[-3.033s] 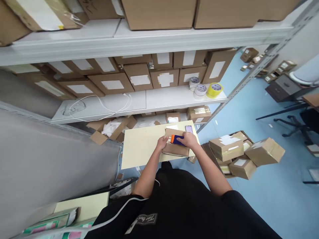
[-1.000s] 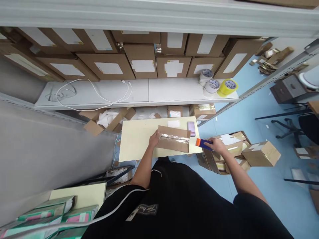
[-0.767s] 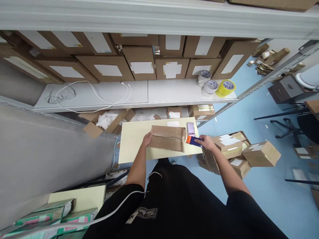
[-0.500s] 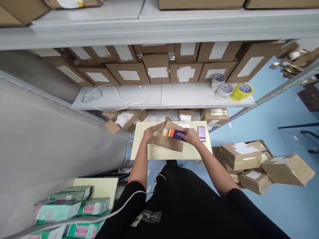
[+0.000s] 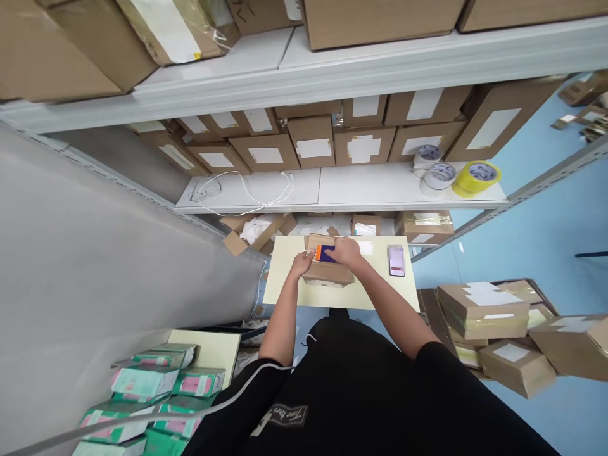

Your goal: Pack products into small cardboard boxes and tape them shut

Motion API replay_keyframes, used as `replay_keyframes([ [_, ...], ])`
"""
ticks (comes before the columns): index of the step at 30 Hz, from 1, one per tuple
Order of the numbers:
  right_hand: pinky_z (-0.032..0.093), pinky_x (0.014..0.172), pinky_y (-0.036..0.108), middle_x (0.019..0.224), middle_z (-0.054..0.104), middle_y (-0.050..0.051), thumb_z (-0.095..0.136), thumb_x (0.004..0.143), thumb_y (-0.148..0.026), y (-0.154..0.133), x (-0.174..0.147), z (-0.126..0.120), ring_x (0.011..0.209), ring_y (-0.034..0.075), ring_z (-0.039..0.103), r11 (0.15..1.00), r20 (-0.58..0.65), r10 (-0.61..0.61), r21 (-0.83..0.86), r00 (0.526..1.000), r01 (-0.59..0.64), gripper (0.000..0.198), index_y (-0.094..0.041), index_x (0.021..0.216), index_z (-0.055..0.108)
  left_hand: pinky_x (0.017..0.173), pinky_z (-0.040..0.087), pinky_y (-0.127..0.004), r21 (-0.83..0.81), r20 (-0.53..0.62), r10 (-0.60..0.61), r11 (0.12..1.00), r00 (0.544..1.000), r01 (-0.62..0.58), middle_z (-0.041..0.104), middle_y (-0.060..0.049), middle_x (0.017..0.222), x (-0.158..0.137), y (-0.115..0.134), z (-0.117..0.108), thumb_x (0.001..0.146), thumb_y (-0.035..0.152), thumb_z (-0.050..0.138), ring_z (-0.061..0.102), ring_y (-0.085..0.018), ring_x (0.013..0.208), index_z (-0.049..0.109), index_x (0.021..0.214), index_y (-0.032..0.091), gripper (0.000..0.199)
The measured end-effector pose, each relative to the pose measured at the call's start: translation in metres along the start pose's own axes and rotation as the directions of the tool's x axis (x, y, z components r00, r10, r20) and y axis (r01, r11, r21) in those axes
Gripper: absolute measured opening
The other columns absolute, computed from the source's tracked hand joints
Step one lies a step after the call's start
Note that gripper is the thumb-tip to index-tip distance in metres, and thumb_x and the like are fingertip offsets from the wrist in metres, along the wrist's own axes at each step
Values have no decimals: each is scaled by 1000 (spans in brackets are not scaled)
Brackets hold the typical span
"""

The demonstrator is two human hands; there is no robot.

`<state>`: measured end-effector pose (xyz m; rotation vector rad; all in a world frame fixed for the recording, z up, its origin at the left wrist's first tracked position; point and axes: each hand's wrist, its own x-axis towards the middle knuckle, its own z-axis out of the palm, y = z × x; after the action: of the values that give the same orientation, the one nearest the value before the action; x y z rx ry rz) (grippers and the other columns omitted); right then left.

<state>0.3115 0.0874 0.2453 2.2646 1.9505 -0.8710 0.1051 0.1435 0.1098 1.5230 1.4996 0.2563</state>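
A small brown cardboard box (image 5: 327,273) stands on the cream tabletop (image 5: 285,288), with a flap raised at its far side. Over its top, my right hand (image 5: 346,252) grips a flat dark blue box with an orange end (image 5: 325,253), thumb across its face. My left hand (image 5: 303,263) is at the cardboard box's left side, fingers closed close to the orange end. What those fingers pinch is too small to make out. Right of my right forearm lies a phone (image 5: 396,260) on the tabletop.
A shelf (image 5: 365,187) behind the table bears cartons, a white cable (image 5: 247,196) and tape rolls (image 5: 476,177). An opened carton (image 5: 270,234) is below it. Taped cartons (image 5: 484,310) are piled at right. Green and pink packages (image 5: 147,383) sit at lower left.
The cardboard box has turned from tilted to squarer on the table. My left hand has come in towards the blue box, and my right hand still holds it. The camera view has shifted.
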Motion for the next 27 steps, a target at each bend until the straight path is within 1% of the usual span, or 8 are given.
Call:
replay_keyframes([
  [3, 52, 86, 34, 110, 76, 18, 64, 94, -63, 34, -10, 3, 102, 31, 72, 999, -8, 45, 7, 999, -45, 60, -14, 128, 69, 96, 55, -36, -38, 46, 11, 999, 999, -9, 80, -15, 115, -1, 8, 43, 99, 61, 48, 73, -32, 114, 78, 110, 11, 60],
  [7, 50, 81, 30, 111, 77, 18, 68, 91, -63, 96, -39, 13, 101, 29, 72, 992, -49, 124, 42, 991, -122, 58, -13, 122, 71, 100, 53, -38, 85, 53, 77, 993, 996, -81, 80, -15, 116, 2, 19, 82, 100, 59, 47, 71, -33, 117, 78, 108, 15, 55],
  [14, 48, 77, 37, 100, 77, 17, 70, 94, -53, 238, -131, 26, 97, 32, 72, 920, -138, 390, 113, 911, -376, 33, -21, 99, 77, 99, 53, -36, 162, 79, 106, 980, 991, -117, 80, -15, 110, 13, 25, 89, 101, 57, 45, 71, -33, 115, 78, 97, 16, 52],
  [17, 48, 76, 39, 93, 75, 18, 73, 92, -53, 270, -150, 38, 94, 32, 72, 880, -149, 475, 107, 867, -463, 31, -23, 94, 76, 99, 53, -36, 165, 67, 104, 980, 992, -114, 80, -15, 112, 12, 24, 87, 101, 56, 47, 70, -34, 118, 79, 99, 16, 51],
  [20, 48, 76, 36, 97, 76, 21, 69, 95, -53, 262, -140, 59, 95, 31, 73, 876, -166, 481, 73, 861, -476, 38, -16, 100, 75, 101, 52, -36, 162, 76, 102, 980, 992, -113, 80, -14, 114, 12, 25, 85, 100, 56, 49, 69, -34, 121, 79, 101, 15, 51],
  [23, 50, 79, 35, 109, 75, 25, 63, 99, -48, 221, -108, 87, 101, 32, 73, 882, -170, 472, 75, 865, -466, 44, -8, 113, 73, 102, 52, -36, 171, 90, 106, 978, 990, -120, 79, -15, 118, 11, 26, 81, 99, 58, 50, 69, -34, 123, 79, 104, 16, 51],
  [25, 51, 82, 35, 112, 75, 26, 56, 103, -44, 192, -85, 104, 104, 31, 73, 871, -106, 488, 125, 866, -476, 44, -5, 119, 71, 103, 52, -37, 200, 84, 101, 973, 991, -116, 79, -15, 118, 11, 25, 79, 98, 59, 51, 68, -34, 124, 79, 104, 16, 52],
  [27, 50, 85, 35, 113, 75, 26, 53, 104, -30, 173, -69, 119, 107, 30, 73, 854, -42, 508, 151, 860, -497, 35, -5, 121, 70, 103, 52, -37, 232, 72, 97, 966, 993, -111, 79, -15, 119, 10, 24, 78, 98, 60, 51, 68, -34, 125, 79, 105, 16, 53],
])
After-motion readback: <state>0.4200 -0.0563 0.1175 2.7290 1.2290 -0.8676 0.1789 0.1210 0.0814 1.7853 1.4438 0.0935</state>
